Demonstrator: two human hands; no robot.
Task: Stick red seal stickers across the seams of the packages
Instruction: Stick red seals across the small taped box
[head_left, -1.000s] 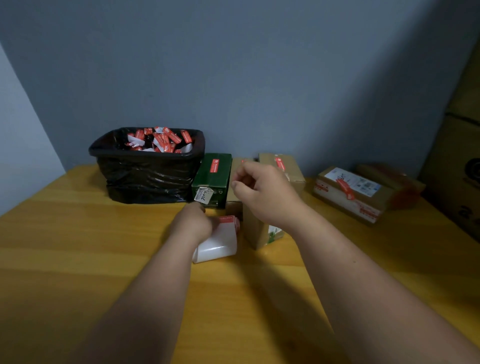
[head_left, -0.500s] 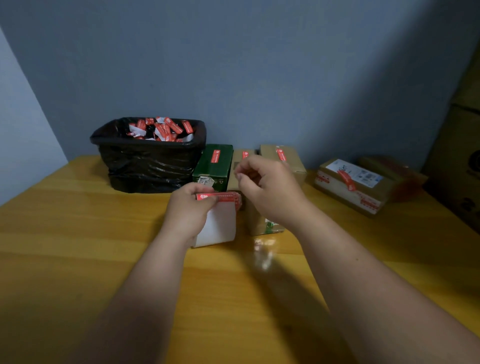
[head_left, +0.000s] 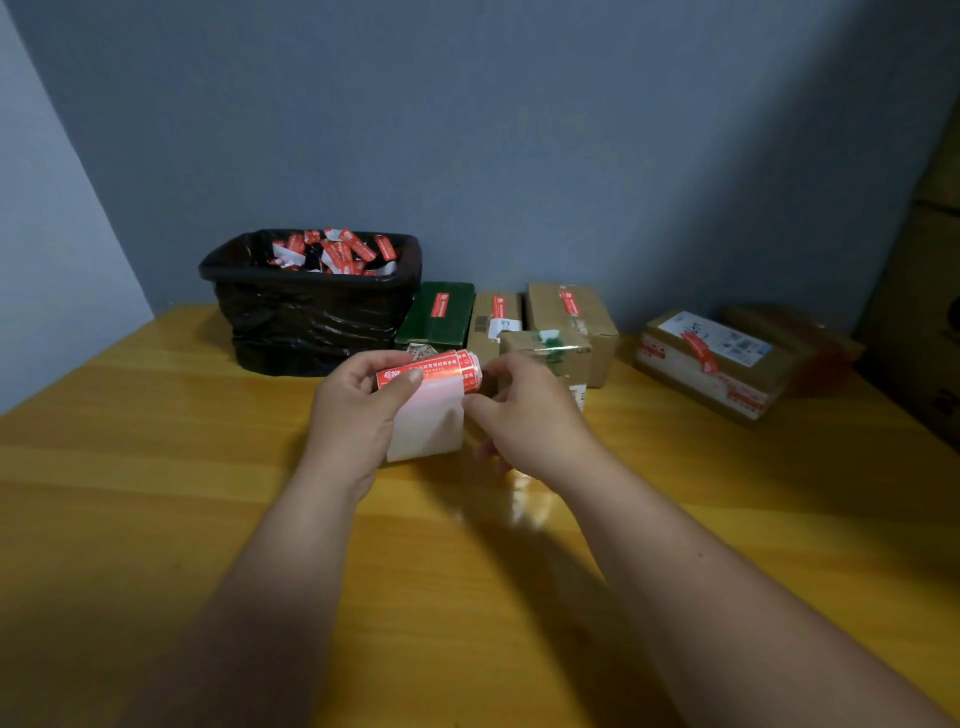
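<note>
We see the left hand (head_left: 358, 410) wrapped around a roll of red seal stickers on white backing paper (head_left: 428, 400), fingers curled over its top edge and the thumb pressed on the front, holding it upright above the glossy yellow wooden table (head_left: 156, 467). The right hand (head_left: 524, 410) sits just beside the roll's right end, thumb and forefinger pinched narrow at the red strip there; we cannot tell whether a sticker has come loose between them.

Behind the hands stand 4 packages close together: a dark green cardboard box (head_left: 441, 317) with 1 red sticker on its top, a narrow brown cardboard box (head_left: 496, 317) with another, a larger brown cardboard box (head_left: 571, 312) also carrying 1, and in front a small brown box with green tape on its top (head_left: 545, 351), its top showing none. Further right, well apart, lies a flat brown cardboard parcel with a white shipping label (head_left: 711, 358) and a red sticker across it. At the far left a bin lined with a black plastic bag (head_left: 306, 322) holds crumpled red-and-white sticker scraps (head_left: 332, 252).
</note>
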